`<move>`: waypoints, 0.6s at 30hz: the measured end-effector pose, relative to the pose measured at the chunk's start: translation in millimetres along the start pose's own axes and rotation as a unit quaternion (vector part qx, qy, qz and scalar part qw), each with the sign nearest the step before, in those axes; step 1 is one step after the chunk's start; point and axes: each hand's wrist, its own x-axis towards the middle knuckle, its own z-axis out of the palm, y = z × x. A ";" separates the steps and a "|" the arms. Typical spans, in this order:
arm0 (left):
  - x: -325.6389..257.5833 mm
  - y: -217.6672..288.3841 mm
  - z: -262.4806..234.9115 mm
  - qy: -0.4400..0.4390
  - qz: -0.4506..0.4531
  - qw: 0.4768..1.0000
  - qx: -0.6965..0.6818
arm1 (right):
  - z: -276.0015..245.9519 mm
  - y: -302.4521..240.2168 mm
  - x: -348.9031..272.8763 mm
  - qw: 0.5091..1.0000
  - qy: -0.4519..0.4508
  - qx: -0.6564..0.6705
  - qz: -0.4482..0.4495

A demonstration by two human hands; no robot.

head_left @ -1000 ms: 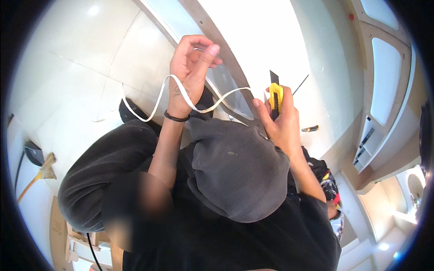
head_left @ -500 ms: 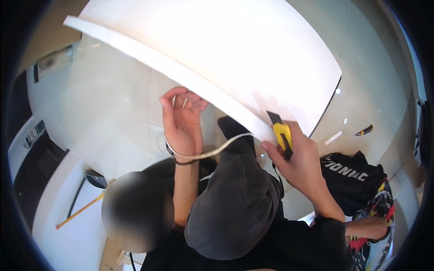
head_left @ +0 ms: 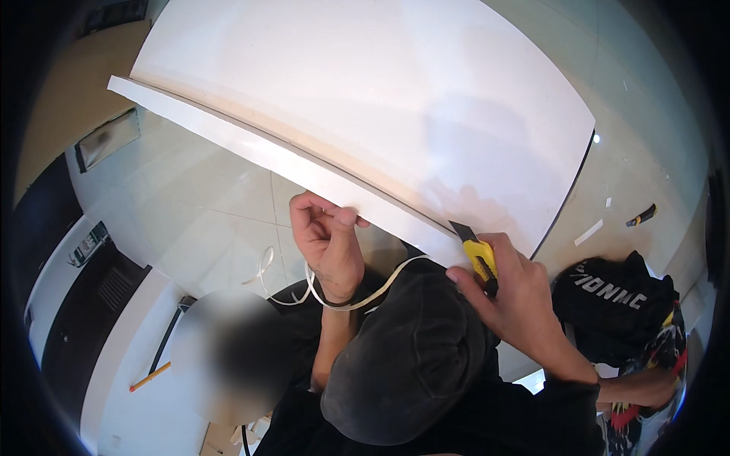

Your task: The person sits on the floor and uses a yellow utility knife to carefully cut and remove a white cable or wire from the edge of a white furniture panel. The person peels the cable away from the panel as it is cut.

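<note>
A broad, glossy white flat panel [head_left: 342, 83] spreads across the upper middle, above pale tiled floor [head_left: 205, 167]. Along its near side runs a long, narrow white edge face [head_left: 251, 144], its long axis slanting from upper left down to lower right. A rounded mass of dark grey cloth [head_left: 403, 357], seemingly a trouser leg, fills the lower middle. The right hand [head_left: 517, 300] is nearer that edge's right-hand end, fingers wrapped around a yellow utility knife with a dark blade [head_left: 480, 260], which points up and left over the edge. The left hand [head_left: 331, 247] is farther left, fingers curled and thumb drawn in close at the edge; whether they pinch anything, I cannot tell. A thin, cream-white flexible strip [head_left: 389, 282] sags from the edge beside the right thumb, down and left toward the left wrist, then loops beyond it. How it passes the wrist is hard to make out, and its upper end is unclear. The panel's top is cut off, its support hidden; a blur masks the lower left. On the floor, rightward, lies a small black-and-yellow cutter [head_left: 641, 216].
</note>
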 end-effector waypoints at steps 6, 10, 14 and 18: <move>-12.4 -8.3 -4.6 -0.041 -0.026 0.983 0.175 | 0.1 2.0 -0.5 1.000 -0.009 0.001 -0.006; -37.1 -16.7 8.1 0.004 -0.153 0.985 0.078 | -2.3 0.5 -1.2 1.000 0.002 -0.015 -0.015; -53.2 -2.3 12.4 -0.166 -0.113 0.977 0.069 | -11.4 -9.6 -1.2 0.998 -0.020 -0.028 -0.048; -50.8 0.7 17.3 -0.248 -0.058 0.936 0.242 | -20.8 -20.5 3.1 0.985 -0.063 -0.137 -0.082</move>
